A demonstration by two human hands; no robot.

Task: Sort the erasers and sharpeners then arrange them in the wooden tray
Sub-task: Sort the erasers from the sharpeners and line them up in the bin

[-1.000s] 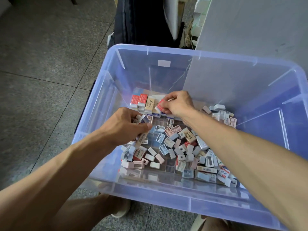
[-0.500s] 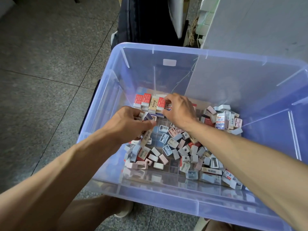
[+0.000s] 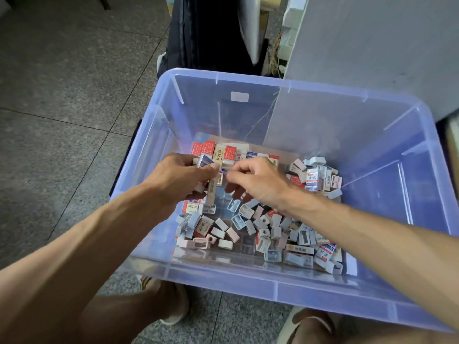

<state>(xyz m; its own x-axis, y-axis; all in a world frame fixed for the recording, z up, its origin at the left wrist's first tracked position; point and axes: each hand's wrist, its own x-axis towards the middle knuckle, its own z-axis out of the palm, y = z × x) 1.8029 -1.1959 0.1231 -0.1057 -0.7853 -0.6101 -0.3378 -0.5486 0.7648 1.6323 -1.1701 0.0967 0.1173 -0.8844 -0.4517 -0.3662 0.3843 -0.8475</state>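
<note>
Inside a clear blue plastic bin [image 3: 250, 285] lies a wooden tray [image 3: 284, 157] with small compartments. A row of red and beige erasers [image 3: 215, 150] stands along its far edge. Loose pastel sharpeners and erasers [image 3: 267, 228] cover the tray's near and right parts. My left hand [image 3: 182, 178] grips several erasers, a blue-and-white one [image 3: 205, 161] on top and a beige one [image 3: 211, 192] hanging below. My right hand [image 3: 257, 181] is just right of it, thumb and forefinger pinching the blue edge of an eraser at the left hand's fingertips.
A second heap of sharpeners and erasers [image 3: 316, 176] sits at the tray's right end. A grey panel [image 3: 372, 50] leans behind the bin and a dark bag [image 3: 206, 33] stands beyond it. Tiled floor lies to the left. My sandalled foot [image 3: 171, 306] is under the bin's near edge.
My right hand left a red eraser in the far row and drew back to the left hand's bundle. The left hand lifted slightly toward it.
</note>
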